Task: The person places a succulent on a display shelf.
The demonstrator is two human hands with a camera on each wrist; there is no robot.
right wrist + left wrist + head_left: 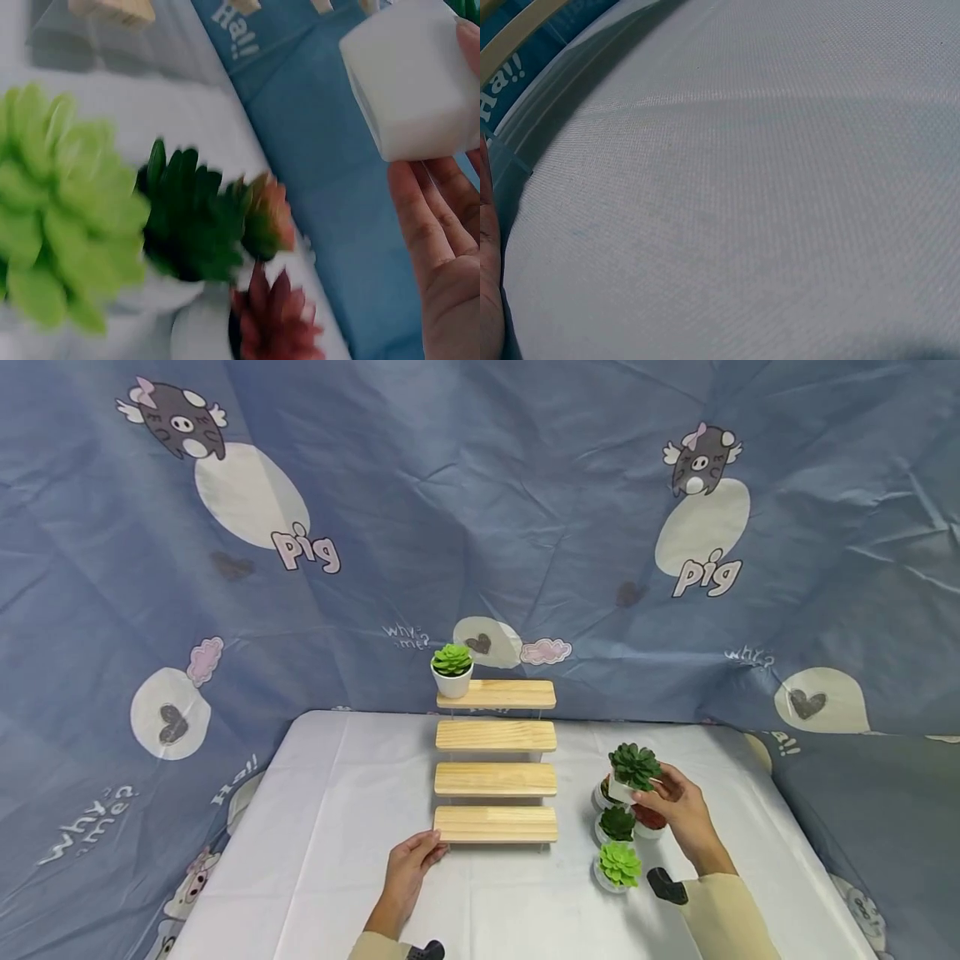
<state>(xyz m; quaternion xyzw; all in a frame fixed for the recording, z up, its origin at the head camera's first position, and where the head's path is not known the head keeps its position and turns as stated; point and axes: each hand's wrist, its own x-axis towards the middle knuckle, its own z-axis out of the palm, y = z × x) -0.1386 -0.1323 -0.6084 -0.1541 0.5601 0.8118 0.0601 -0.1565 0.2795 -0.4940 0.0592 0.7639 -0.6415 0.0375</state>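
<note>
R hand (684, 803) had hold of a dark green plant (634, 767) by its white pot (416, 86), thumb & fingers spread only to pot's width. Plant was upright at R hand's 10 o'clock, approx. 2 o'clock from L hand (409, 864), well apart. L hand pinched the wooden shelf (495, 824) at its 7 o'clock corner, bottom board, thumb & bent fingers nearly closed; L wrist cam caught just its edge. Held plant hung over a cluster on the white table (352, 827): red plant (649, 817) & 2nd dark plant (617, 823) at R hand's 8 o'clock, lime plant (619, 864) btwn its 7 & 8, plus reddish-tipped plant (270, 214), partly hidden in head view. Bright green plant (452, 661) sat at shelf's 11 o'clock, top board.
</note>
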